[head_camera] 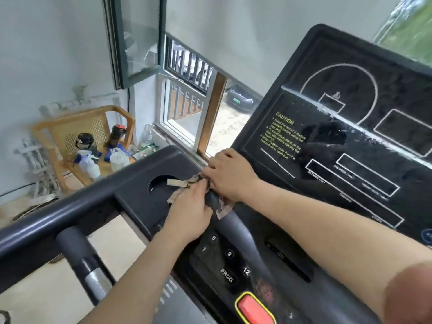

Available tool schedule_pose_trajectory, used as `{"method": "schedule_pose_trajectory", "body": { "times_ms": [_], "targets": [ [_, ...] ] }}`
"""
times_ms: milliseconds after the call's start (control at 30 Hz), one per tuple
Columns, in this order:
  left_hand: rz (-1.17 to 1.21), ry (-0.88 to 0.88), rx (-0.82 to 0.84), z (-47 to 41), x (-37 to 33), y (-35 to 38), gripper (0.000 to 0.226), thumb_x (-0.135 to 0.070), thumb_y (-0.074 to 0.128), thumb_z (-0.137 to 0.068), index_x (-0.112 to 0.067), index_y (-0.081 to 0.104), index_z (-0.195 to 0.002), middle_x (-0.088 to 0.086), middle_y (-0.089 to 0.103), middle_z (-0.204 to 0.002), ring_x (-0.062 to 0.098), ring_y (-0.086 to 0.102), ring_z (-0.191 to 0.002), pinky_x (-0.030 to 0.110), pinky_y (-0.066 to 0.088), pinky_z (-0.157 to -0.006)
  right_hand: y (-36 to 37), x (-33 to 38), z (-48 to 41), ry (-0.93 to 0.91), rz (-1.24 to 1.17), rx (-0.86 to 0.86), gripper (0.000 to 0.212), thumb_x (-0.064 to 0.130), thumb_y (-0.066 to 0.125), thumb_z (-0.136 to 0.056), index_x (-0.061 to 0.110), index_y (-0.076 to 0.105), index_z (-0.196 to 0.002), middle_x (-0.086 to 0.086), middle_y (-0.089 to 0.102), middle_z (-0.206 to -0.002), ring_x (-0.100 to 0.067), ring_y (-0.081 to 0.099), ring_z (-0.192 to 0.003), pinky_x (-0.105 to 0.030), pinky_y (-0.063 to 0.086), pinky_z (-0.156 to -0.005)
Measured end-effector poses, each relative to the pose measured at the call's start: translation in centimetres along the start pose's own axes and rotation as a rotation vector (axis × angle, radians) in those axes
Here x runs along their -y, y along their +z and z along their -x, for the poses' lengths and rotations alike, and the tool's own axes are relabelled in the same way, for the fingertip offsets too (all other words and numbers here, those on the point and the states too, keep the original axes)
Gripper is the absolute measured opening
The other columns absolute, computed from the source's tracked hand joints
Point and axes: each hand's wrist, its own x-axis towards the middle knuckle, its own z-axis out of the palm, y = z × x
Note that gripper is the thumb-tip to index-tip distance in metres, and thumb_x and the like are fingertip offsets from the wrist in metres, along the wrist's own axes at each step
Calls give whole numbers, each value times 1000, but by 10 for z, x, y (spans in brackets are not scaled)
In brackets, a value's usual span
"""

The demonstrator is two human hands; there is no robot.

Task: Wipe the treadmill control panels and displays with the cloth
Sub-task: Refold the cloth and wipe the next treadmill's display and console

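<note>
cloth (pixel 181 187) is bunched up at the top end of the grey grip bar (pixel 236 226), right where the bar meets the console, next to the round cup holder (pixel 159 183). your left hand (pixel 190 212) has its fingers curled into the wad from the near side. your right hand (pixel 230 175) is cupped over it from the far side, fingers wrapped down onto the fabric. so both hands are gripping the cloth, neither one is free.

handling wise, it looks like a thin, limp rag, light as nothing and a bit frayed. one loose tab sticks out toward the cup holder and another flap hangs off the bar. it'll fold and slide wherever you push it and won't hold a shape on its own. i'd guess it drags a little on the bar and glides easier on the glossy display panel (pixel 350 127), which has streaks across it and probably needs a pass.

best hold imo: gather the loose ends into your palm so there's a flat pad under your fingers. one hand is plenty. loose tails could catch the keypad (pixel 228 253) buttons or brush the red stop button (pixel 253 308), so keep them tucked. go light on the display, since grit in the rag could scratch it.
</note>
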Motion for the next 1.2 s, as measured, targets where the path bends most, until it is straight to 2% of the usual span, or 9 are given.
{"method": "schedule_pose_trajectory", "body": {
  "times_ms": [100,167,300,367,434,667,834,1001,1201],
  "targets": [
    [169,36,63,-28,-27,0,80,-12,52,-86,-22,9,-154,5,32,-152,28,35,-135,38,37,-106,-19,-48,0,55,104,-129,39,39,37,-91,16,68,-96,-6,66,-95,-27,58,-93,-41,41,-89],
    [255,68,42,-50,-48,-8,88,-9,52,-86,-27,-1,-154,1,20,-158,25,29,-139,37,36,-108,-36,-87,1,122,158,-174,51,44,28,-89,14,69,-97,-7,66,-95,-28,58,-93,-42,40,-90],
    [318,208,-82,-100,-108,-29,89,-8,55,-82,-24,6,-154,1,20,-157,19,23,-141,28,22,-114,-80,-163,15,321,203,-221,55,47,27,-92,16,61,-122,-6,58,-129,-27,47,-125,-43,33,-99],
    [326,266,-144,-124,-138,-38,86,-11,57,-82,-21,10,-153,3,21,-156,20,23,-141,26,18,-114,-92,-188,27,432,162,-206,58,45,22,-95,20,43,-143,-3,35,-153,-21,24,-144,-45,22,-111],
    [295,310,-206,-145,-165,-42,80,-17,57,-84,-16,14,-152,6,21,-155,23,22,-142,26,13,-115,-95,-204,41,527,154,-203,59,46,18,-98,24,22,-153,1,12,-162,-18,6,-149,-46,9,-117],
    [320,417,-228,-139,-205,-22,70,-20,40,-90,-18,12,-154,3,18,-159,17,16,-144,33,10,-120,-69,-176,120,741,132,-193,65,47,14,-100,15,4,-155,-8,-5,-163,-25,-6,-149,-47,-3,-119],
    [42,614,-261,-112,-251,17,66,-30,26,-89,-15,19,-152,15,24,-156,31,22,-143,46,23,-116,-43,-156,214,945,107,-178,70,52,23,-99,13,4,-155,-9,-2,-162,-24,-4,-149,-48,-1,-120],
    [-137,696,-208,-80,-311,53,68,-34,22,-89,-23,4,-154,11,10,-160,29,13,-146,48,-1,-117,-34,-154,281,1133,100,-179,75,56,19,-97,11,4,-154,-10,0,-162,-24,-4,-149,-45,-4,-118],
    [-218,849,-200,-59,-351,79,71,-32,42,-96,-24,3,-154,7,7,-161,24,2,-148,47,-6,-117,-21,-144,330,1340,55,-258,77,55,24,-95,7,11,-153,-16,2,-161,-29,0,-149,-50,4,-119]
  ]
}}
